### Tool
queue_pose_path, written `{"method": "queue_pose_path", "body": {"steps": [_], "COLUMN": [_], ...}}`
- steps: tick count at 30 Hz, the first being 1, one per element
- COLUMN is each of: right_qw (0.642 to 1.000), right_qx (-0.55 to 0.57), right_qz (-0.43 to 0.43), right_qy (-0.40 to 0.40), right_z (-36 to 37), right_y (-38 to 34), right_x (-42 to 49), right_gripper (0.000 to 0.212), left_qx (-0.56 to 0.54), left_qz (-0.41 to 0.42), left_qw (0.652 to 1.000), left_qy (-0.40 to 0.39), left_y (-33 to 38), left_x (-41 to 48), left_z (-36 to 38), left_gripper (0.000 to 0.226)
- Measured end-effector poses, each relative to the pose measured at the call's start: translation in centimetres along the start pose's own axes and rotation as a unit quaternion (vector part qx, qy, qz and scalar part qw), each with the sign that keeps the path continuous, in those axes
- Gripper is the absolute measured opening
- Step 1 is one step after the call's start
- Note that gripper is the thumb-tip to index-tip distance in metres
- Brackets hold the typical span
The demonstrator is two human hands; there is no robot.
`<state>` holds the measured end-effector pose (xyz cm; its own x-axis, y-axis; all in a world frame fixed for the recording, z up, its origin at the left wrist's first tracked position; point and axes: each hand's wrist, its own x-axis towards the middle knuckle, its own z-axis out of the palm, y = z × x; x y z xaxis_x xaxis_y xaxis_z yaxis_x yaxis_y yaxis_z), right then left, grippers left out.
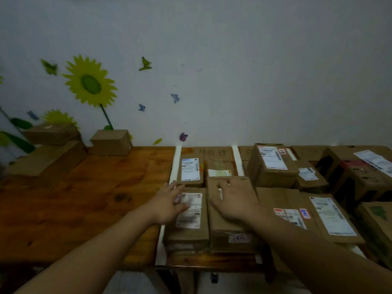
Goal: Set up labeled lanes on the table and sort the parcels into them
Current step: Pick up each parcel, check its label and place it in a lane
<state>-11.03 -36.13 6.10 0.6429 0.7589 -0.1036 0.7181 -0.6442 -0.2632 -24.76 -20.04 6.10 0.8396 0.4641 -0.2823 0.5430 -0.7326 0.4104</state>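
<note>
Parcels [273, 164] are sitting packed between white tape strips [175, 164] on the right half of the bench [95, 198]. Left hand [167, 200] is resting flat, fingers spread, on a labelled parcel [191, 217]; right hand [233, 198] is lying flat on the brown parcel [222, 228] touching it.

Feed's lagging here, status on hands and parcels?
Left hand open on labelled parcel. Right hand open on plain parcel. Three boxes sit apart, far left.

Both arms stretched forward, left hand [167, 203] flat with fingers extended, right hand [233, 200] palm down, fingers spread
</note>
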Motion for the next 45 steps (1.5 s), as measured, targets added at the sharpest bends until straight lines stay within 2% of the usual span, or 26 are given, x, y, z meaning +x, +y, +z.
{"method": "queue_pose_path", "body": {"steps": [4,10,13,17,24,31,34,37,40,45], "right_qw": [0.998,0.993,0.988,0.988,0.988,0.985,0.982,0.981,0.984,0.985], "right_qx": [-0.028,-0.006,0.012,0.025,0.030,0.060,0.078,0.094,0.093,0.121], "right_qz": [-0.052,-0.091,-0.092,-0.080,-0.073,-0.095,-0.107,-0.105,-0.091,-0.038], "right_qy": [-0.029,-0.079,-0.121,-0.133,-0.135,-0.130,-0.138,-0.132,-0.121,-0.117], "right_z": [0.7,3.7,5.6,7.1,7.8,8.2,8.1,8.0,8.4,9.9], "right_y": [-7.4,-21.6,-28.7,-35.9,-43.0,-49.2,-52.1,-54.7,-57.1,-60.7], "right_x": [3.0,7.6,9.8,12.2,19.6,31.0,35.4,38.9,42.1,47.0], "right_gripper": [0.061,0.060,0.064,0.062,0.062,0.064,0.067,0.062,0.059,0.061], "left_qx": [0.018,-0.030,-0.053,-0.080,-0.135,-0.141,-0.157,-0.152,-0.130,-0.158], "left_qz": [-0.066,-0.152,-0.195,-0.217,-0.236,-0.250,-0.248,-0.251,-0.227,-0.180], "left_qw": [0.997,0.986,0.977,0.970,0.957,0.952,0.951,0.949,0.958,0.964], "left_qy": [0.028,0.060,0.064,0.069,0.101,0.105,0.101,0.111,0.114,0.113], "left_y": [-9.2,-24.6,-31.7,-38.5,-46.1,-52.3,-54.6,-56.4,-58.6,-62.9], "left_x": [-2.1,-6.9,-8.9,-10.3,-6.8,0.5,3.2,5.9,9.0,14.7], "left_z": [-4.7,-11.6,-14.4,-18.2,-23.6,-29.4,-32.2,-34.7,-37.0,-40.0], "left_gripper": [0.074,0.075,0.076,0.074,0.072,0.077,0.074,0.070,0.065,0.054]}}
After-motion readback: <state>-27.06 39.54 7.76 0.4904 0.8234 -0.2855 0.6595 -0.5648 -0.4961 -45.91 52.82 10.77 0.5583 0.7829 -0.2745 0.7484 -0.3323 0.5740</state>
